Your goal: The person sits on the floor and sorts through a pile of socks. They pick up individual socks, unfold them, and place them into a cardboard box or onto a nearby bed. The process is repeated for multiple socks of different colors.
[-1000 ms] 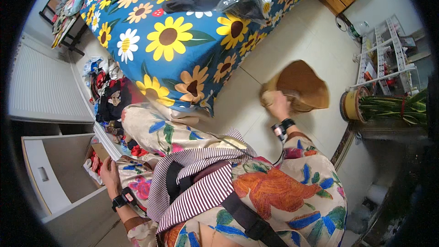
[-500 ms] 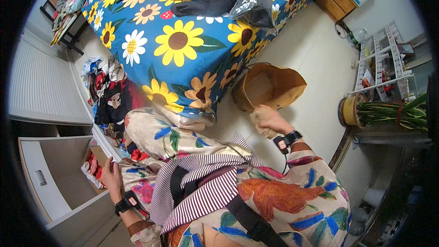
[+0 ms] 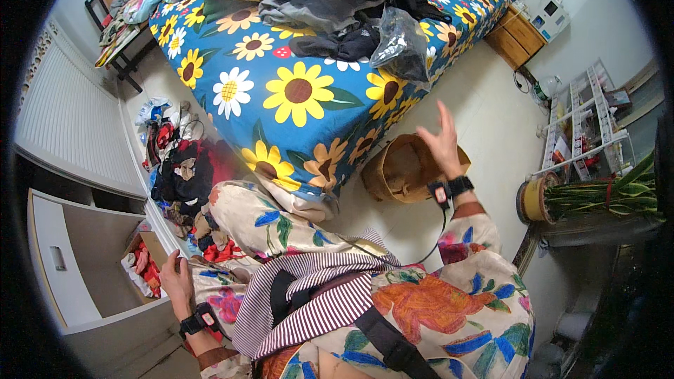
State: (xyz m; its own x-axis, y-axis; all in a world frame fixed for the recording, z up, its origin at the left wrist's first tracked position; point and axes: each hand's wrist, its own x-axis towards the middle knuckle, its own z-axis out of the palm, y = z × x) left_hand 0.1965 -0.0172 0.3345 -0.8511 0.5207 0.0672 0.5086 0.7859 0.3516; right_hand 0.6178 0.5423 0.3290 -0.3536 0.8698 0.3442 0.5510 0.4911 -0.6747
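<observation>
Above the right rim of a brown paper-like bin point(image 3: 380, 181) on the floor, my right hand point(image 3: 444, 146) is raised with fingers spread and nothing in them. Inside the bin lies a small beige bundle point(image 3: 400, 187), apparently cloth; my hand and wrist cover part of the far opening. My left hand point(image 3: 177, 282) is by the edge of a pulled-out white drawer point(image 3: 60, 260), fingers stretched and holding nothing visible. In that drawer sits a small box point(image 3: 151, 244) with red and white clothing point(image 3: 144, 270).
A bed point(image 3: 232, 137) with a blue sunflower cover fills the middle, bearing piled grey and black clothes point(image 3: 330, 0) and a clear plastic bag point(image 3: 400, 45). Clothes point(image 3: 186, 172) lie heaped on the floor at left. A potted plant point(image 3: 539, 196) and white rack point(image 3: 579, 116) stand at right.
My right hand has let go of the beige bundle, which is now in the bin, and has moved up with fingers spread. The view has shifted slightly; my left hand stays by the drawer.
</observation>
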